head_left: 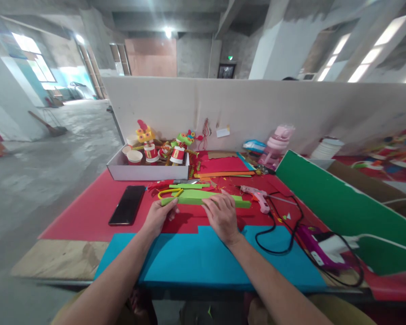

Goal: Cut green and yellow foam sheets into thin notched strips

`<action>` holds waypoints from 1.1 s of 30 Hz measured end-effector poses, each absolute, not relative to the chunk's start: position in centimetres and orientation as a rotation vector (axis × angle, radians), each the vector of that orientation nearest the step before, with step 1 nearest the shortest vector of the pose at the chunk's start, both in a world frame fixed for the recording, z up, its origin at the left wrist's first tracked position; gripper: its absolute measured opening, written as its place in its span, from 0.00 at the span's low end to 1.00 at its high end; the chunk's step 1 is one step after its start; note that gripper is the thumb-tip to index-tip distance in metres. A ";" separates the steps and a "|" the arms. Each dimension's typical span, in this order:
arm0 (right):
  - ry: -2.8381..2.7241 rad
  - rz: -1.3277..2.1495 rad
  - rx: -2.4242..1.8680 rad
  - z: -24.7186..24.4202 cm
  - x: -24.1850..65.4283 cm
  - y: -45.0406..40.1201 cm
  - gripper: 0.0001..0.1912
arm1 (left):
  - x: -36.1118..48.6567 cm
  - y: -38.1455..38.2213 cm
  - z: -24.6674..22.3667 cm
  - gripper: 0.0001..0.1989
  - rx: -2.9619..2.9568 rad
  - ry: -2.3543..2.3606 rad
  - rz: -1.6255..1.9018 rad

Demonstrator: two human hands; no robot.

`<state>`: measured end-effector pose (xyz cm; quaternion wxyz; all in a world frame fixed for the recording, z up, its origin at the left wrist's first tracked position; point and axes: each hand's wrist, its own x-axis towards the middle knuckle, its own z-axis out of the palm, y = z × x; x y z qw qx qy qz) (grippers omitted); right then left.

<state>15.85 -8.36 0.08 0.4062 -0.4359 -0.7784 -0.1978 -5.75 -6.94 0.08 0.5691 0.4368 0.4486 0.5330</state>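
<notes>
Green, long, narrow paper strip (pixel 191 201): held level above the red table covering (pixel 77 216), apparently folded lengthwise, attached to nothing; shaping looks underway, joining not yet done.
Left hand (pixel 159 217): thumb and fingers pinch the strip's left end.
Right hand (pixel 222 215): fingers grip it right of the middle.
Flat light-green paper piece (pixel 196 193): just behind, seemingly unworked.
Pink glue gun (pixel 262 198): lies to the right, unheld.
White open cardboard box (pixel 149 173): behind, left; its colourful paper-cup figures (pixel 177 154) look largely assembled.
</notes>
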 end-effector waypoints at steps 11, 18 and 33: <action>-2.012 -0.503 -1.144 0.1 15.8 -8.0 0.11 | -6.0 -6.8 -0.1 0.15 0.977 1.048 1.268; -1.990 -0.521 -1.134 0.1 15.8 -8.0 0.08 | -6.0 -6.9 0.0 0.16 0.978 1.059 1.253; -2.161 -0.566 -1.318 -0.1 15.9 -8.0 0.07 | -6.9 -8.4 2.7 0.18 2.304 1.532 1.626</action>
